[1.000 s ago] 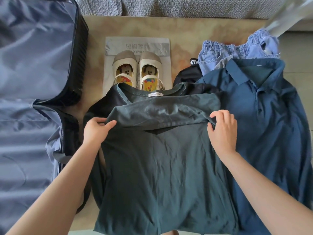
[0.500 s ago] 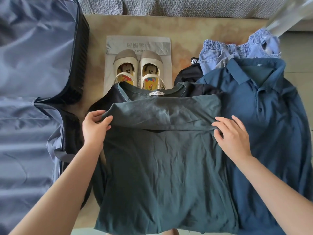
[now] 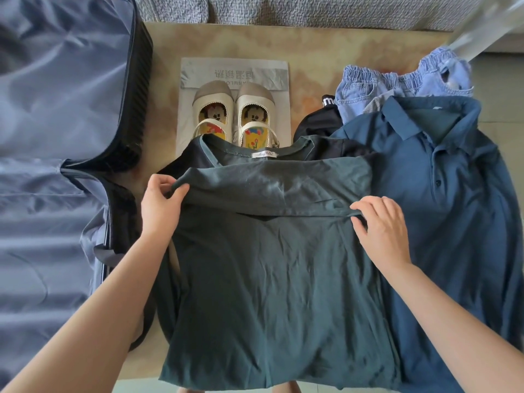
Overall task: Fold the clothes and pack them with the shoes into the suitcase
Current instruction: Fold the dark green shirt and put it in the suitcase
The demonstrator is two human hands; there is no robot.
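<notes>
Pinched dark green T-shirt [image 3: 269,279] flap mid-frame: left corner between left hand [image 3: 158,205] thumb and fingers, right edge under curled right hand [image 3: 380,231] fingers.

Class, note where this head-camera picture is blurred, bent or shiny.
Head view: a blurred pale streak crosses the top right corner; the wide lens bows the suitcase rim; soft light leaves a sheen on its lining; the shoes and green shirt are sharp.

Head view, one wide-angle camera
Looks steeply down, close over the table [image 3: 326,41]; forearms enter from the bottom edge
</notes>
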